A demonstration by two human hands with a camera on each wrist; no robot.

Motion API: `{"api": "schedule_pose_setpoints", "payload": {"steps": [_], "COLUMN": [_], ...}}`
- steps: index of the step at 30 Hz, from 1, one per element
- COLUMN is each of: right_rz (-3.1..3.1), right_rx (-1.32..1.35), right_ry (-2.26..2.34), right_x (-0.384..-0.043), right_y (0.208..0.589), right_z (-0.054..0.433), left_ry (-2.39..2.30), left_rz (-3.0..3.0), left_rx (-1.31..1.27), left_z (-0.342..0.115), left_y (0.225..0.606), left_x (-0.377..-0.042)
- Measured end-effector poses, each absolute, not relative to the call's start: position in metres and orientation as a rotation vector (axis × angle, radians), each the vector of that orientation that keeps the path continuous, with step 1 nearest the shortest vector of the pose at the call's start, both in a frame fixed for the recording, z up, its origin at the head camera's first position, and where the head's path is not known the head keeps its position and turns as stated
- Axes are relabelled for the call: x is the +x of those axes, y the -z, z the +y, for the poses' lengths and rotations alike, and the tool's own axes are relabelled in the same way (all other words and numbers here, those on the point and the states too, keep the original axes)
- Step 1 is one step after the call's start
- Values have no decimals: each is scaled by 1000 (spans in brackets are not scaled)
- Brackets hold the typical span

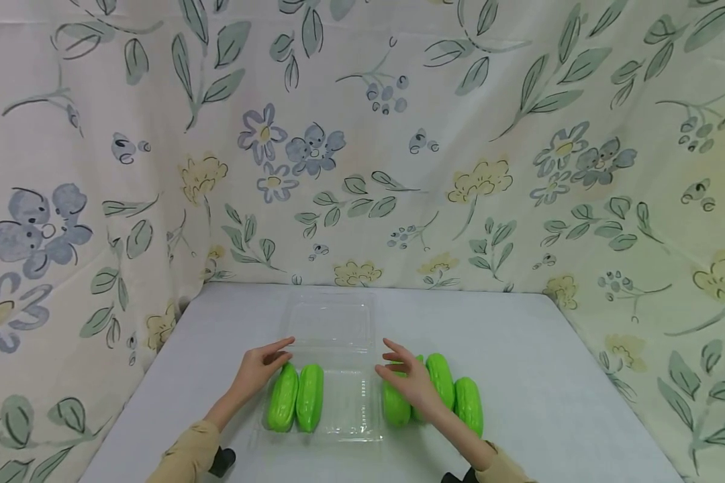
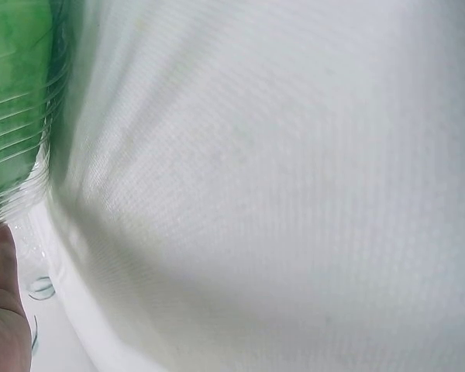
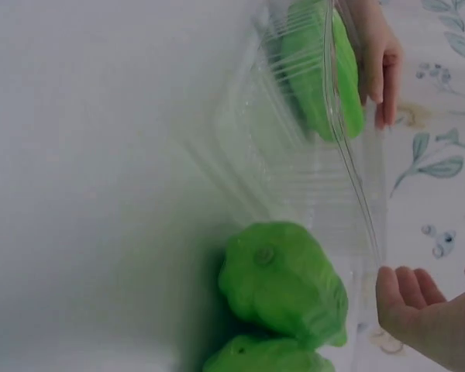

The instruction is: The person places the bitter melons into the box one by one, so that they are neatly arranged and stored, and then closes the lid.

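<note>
A clear plastic clamshell box (image 1: 350,402) lies with its lid (image 1: 329,322) folded back, away from me. Two bright green, ridged, cucumber-like vegetables (image 1: 283,398) lie side by side in its left half. My left hand (image 1: 262,367) is at the box's left rim, fingers extended beside the far end of the left vegetable. In the left wrist view, fingertips (image 2: 1,236) are right at the box's ribbed wall. My right hand (image 1: 412,381) hovers right of the box with loosely spread fingers, holding nothing. It partly hides several more green vegetables (image 3: 283,283).
The outer vegetables (image 1: 468,406) form a loose row on the white tabletop (image 1: 538,376), close to the box's right side. A floral curtain (image 1: 362,168) hangs behind the table and along both sides. A dark wrist strap (image 1: 222,462) shows at my left sleeve.
</note>
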State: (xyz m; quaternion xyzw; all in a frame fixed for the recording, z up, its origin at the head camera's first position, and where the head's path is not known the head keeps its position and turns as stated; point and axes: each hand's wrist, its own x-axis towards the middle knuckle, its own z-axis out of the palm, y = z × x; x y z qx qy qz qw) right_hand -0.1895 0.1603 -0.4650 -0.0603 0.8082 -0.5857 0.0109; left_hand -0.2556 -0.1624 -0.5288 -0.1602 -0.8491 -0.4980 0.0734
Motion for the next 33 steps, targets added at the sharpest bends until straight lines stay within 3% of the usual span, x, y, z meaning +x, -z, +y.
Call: {"api": "schedule_pose_setpoints", "payload": {"steps": [33], "right_rz": [2757], "right_rx": [73], "right_ry": [1584], "right_x": [-192], "right_y": [449], "right_z": [275], "left_ry": [1474], "left_rz": [-2569], "left_rx": [-463], "left_z": [-161], "left_y": [526], "left_x": [-253]}}
